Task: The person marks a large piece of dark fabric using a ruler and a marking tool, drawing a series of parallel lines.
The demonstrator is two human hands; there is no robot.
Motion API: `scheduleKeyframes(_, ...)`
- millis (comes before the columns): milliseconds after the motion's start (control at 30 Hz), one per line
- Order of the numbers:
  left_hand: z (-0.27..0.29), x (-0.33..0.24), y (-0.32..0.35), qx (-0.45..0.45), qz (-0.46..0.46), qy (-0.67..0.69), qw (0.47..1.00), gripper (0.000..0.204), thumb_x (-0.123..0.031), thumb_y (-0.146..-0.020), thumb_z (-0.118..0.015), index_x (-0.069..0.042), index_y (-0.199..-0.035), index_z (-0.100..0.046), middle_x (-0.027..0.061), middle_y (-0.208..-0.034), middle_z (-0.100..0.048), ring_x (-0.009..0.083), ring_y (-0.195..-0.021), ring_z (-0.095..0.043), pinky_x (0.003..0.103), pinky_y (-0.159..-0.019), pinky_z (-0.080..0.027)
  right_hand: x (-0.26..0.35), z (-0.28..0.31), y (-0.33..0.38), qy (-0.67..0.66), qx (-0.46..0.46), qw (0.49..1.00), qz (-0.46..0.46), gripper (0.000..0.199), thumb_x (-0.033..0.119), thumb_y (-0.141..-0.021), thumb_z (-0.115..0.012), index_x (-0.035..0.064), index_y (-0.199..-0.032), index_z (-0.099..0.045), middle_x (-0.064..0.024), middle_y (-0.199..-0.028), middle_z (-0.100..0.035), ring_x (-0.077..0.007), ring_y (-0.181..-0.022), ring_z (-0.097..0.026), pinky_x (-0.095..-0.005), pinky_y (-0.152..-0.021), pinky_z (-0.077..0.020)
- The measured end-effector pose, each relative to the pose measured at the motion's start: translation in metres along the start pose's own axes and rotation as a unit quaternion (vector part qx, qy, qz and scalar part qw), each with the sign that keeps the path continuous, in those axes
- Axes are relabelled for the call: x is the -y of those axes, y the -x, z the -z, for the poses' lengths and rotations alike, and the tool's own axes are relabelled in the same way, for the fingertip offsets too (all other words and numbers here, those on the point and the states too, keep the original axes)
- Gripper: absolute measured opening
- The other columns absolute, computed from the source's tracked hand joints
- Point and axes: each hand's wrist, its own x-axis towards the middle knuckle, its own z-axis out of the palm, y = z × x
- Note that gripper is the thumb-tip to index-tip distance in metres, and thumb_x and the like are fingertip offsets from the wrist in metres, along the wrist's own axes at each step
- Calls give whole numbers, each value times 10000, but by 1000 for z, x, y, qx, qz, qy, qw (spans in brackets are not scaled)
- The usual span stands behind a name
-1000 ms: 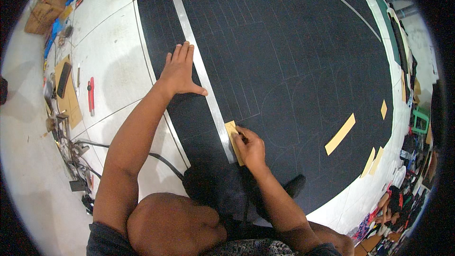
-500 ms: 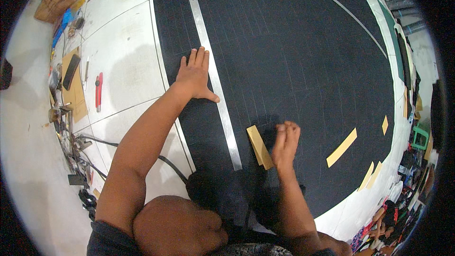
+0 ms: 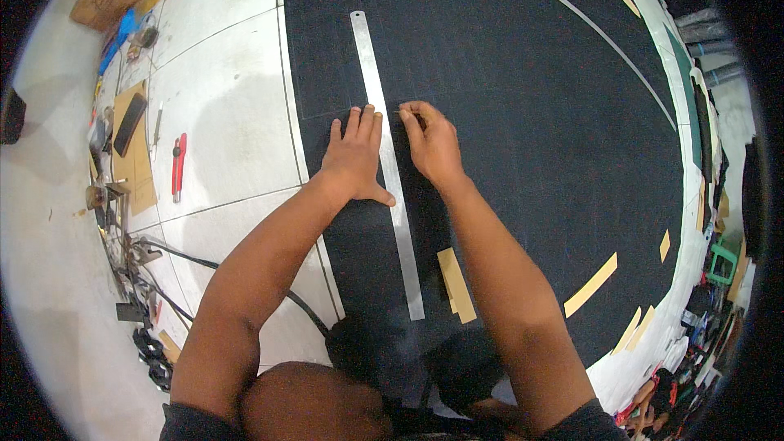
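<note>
A long steel ruler [image 3: 406,261] lies lengthwise on dark cloth [image 3: 531,139] marked with faint pale lines. My left hand [image 3: 356,157] is spread flat on the cloth at the ruler's left side, its fingertips and thumb touching the metal. Just past the ruler's right edge, my right hand [image 3: 433,144] is closed in a pinch low over the cloth. Whatever sits between its fingertips is too small to make out. Below the right hand, beside my forearm, rest two overlapping yellow card strips [image 3: 459,290].
More yellow strips [image 3: 591,284] lie at the right, and a long curved-looking grey strip [image 3: 592,28] at the far right. On the white tabletop at left are a red cutter [image 3: 179,167] and a black block [image 3: 131,125] on brown card. Clutter lines both sides.
My right hand has moved up and left from beside the yellow card strips to the ruler's edge, now pinched. My left hand stays spread against the ruler. The view has shifted slightly.
</note>
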Motion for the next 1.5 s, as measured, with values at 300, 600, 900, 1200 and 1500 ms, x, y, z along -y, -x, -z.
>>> scheduleKeyframes(300,-7,5,1,-27,-9,4,1000,1521,-688,-489,-906,96,-1568,-175,302,-1644,-186,463,-1537,-183,619,-1222,-219,-4,-21,-25,45,12,997,57,180,126,-973,-618,24,-1095,-703,-198,-1074,-729,-405,-1002,-693,-464,-896,-549)
scheduleKeyframes(600,-9,1,-3,-31,-9,-9,999,1515,-700,-500,-895,92,-1572,-173,300,-1645,-187,459,-1537,-184,625,-1218,-221,-9,-10,-19,129,42,978,161,155,90,-985,-585,7,-1077,-679,-190,-1051,-719,-402,-993,-677,-479,-872,-537)
scheduleKeyframes(900,-4,-4,-2,-19,5,-15,1000,1544,-695,-486,-913,82,-1580,-148,285,-1653,-173,449,-1544,-176,615,-1222,-237,-21,45,149,162,182,949,200,252,-31,-842,-636,44,-1083,-643,-152,-1055,-686,-358,-1004,-666,-494,-991,-512)
scheduleKeyframes(1200,-3,-2,-1,-10,10,-3,1000,1571,-690,-464,-926,75,-1585,-135,285,-1656,-163,447,-1544,-179,610,-1228,-232,-25,58,212,147,218,949,175,299,-9,-855,-658,62,-1143,-613,-127,-1088,-675,-341,-1073,-657,-515,-1114,-460)
scheduleKeyframes(1500,2,-3,-3,8,9,-20,1000,1562,-714,-493,-902,95,-1586,-135,289,-1657,-153,449,-1550,-141,624,-1219,-221,-26,43,156,144,205,950,185,265,-5,-848,-652,50,-1106,-625,-161,-1100,-655,-362,-1063,-627,-507,-1027,-470)
